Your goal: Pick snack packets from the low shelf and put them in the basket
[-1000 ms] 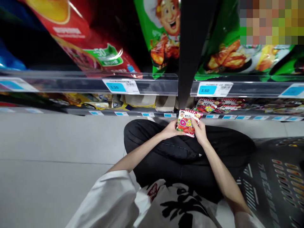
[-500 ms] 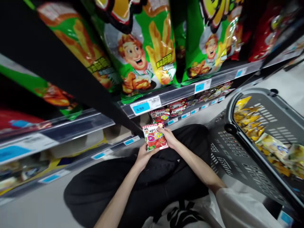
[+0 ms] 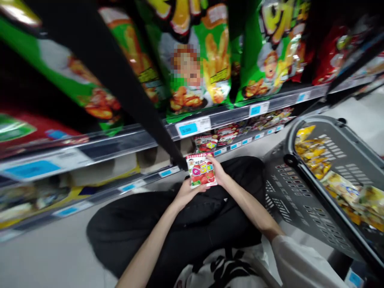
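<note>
A small red and white bag of gummy candy (image 3: 203, 172), printed with strawberries, is held upright above my crossed legs with its front toward me. My left hand (image 3: 186, 193) grips it at the lower left, the fingers passing under its bottom edge. On its upper right side, my right hand (image 3: 218, 170) closes around the edge with the thumb near the top. Similar red-striped candy bags (image 3: 206, 143) lie on the low shelf just behind it.
To my right stands a grey shopping basket (image 3: 303, 202) with yellow snack packets (image 3: 313, 154) inside. Large green snack bags (image 3: 195, 86) fill the shelf above, whose front edge (image 3: 162, 132) carries price tags. A black shelf post (image 3: 141, 104) slants down toward my hands.
The view has shifted slightly, so the shelves and the candy bag appear a little further right. Both hands keep their hold on the bag.
</note>
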### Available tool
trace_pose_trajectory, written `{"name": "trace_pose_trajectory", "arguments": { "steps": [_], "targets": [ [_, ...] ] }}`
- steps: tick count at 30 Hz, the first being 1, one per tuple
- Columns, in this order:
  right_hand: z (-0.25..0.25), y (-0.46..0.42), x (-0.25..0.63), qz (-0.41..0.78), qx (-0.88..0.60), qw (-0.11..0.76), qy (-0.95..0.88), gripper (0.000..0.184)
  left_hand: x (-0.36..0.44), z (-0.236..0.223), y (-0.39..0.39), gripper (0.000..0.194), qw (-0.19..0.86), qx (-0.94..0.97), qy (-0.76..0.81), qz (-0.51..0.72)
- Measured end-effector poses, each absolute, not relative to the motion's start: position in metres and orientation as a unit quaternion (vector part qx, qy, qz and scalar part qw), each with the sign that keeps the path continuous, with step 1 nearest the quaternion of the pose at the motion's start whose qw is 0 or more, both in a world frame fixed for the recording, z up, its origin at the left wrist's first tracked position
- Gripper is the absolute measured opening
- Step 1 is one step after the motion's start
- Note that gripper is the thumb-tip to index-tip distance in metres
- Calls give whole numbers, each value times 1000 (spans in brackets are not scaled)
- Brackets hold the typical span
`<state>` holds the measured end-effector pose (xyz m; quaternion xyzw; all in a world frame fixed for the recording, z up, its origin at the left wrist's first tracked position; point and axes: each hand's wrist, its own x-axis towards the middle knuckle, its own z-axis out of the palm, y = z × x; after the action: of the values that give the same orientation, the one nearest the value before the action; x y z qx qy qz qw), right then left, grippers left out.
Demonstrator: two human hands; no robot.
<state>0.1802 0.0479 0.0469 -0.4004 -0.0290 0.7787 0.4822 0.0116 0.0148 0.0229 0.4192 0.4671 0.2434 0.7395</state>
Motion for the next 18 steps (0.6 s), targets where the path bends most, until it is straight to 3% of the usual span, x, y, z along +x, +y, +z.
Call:
{"name": "trace_pose_trajectory", "arguments": {
  "steps": [10,18],
  "targets": [
    [52,51,178,724,-470,496,-90,43,8,13,24,60,718,489,405,287],
    [41,30,189,752,-458,439,-176,61,2,29,18,51,803,460,271,266]
  ]
}}
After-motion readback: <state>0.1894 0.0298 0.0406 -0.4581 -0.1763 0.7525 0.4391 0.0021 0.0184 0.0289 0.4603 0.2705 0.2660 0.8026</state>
